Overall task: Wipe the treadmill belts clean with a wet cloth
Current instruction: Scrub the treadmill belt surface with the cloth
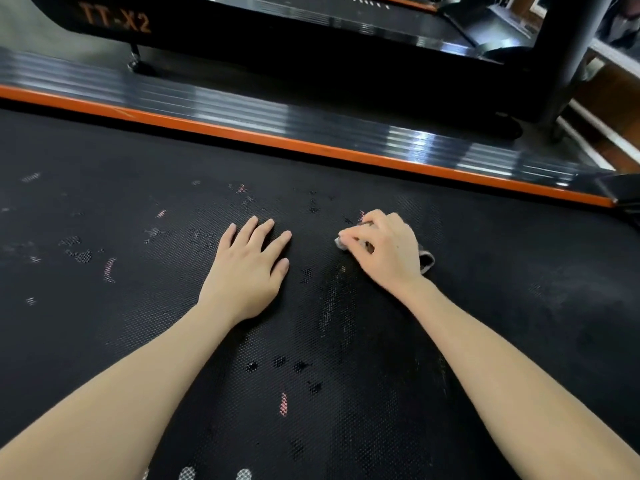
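Note:
The black textured treadmill belt (346, 358) fills most of the view and carries worn pale and pink patches. My left hand (247, 268) lies flat on the belt with its fingers straight and spread. To its right, my right hand (384, 251) has its fingers curled round a small grey cloth (426, 261) and holds it down on the belt. Only the ends of the cloth show, at my fingertips and behind my palm.
An orange strip (311, 145) and a ribbed black side rail (277, 109) border the belt's far edge. Beyond stands a second black treadmill marked TT-X2 (117, 19), with a dark upright post (568, 57) at the right.

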Demonstrator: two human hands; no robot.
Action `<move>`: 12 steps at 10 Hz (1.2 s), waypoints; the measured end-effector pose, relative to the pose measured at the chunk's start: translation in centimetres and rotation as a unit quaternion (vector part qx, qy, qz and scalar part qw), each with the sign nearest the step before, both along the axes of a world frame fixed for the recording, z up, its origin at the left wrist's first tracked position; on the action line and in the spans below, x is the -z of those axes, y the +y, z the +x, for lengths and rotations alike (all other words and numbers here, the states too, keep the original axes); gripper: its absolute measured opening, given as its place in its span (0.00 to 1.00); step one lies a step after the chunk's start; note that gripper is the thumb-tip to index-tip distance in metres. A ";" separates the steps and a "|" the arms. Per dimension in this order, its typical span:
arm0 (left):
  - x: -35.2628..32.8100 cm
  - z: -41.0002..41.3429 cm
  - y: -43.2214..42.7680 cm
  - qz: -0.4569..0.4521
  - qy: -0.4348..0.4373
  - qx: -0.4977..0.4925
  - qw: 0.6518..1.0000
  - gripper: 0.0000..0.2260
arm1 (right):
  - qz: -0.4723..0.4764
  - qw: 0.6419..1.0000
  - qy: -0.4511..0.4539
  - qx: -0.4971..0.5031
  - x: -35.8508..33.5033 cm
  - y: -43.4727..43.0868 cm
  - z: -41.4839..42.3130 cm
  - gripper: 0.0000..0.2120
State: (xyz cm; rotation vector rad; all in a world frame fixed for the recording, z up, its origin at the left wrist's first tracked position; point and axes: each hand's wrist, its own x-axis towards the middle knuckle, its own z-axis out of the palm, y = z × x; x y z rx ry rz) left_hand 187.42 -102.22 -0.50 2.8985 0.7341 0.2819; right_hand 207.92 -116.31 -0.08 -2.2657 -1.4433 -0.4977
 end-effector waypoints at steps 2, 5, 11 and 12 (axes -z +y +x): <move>0.3 0.1 0.1 0.013 -0.008 -0.004 1.000 0.27 | -0.052 0.961 0.072 0.261 -1.3 1.6 6.9 0.13; 0.3 0.0 0.0 0.015 0.003 -0.003 1.000 0.27 | -0.050 0.983 0.096 -0.151 -1.5 -3.4 -6.9 0.14; 0.3 0.0 0.0 0.008 0.001 -0.002 1.000 0.28 | -0.041 0.998 0.057 -0.003 -1.5 0.6 1.0 0.15; 0.4 0.0 0.2 0.009 0.003 -0.004 1.000 0.29 | -0.044 0.985 0.087 0.142 -1.6 4.1 4.6 0.13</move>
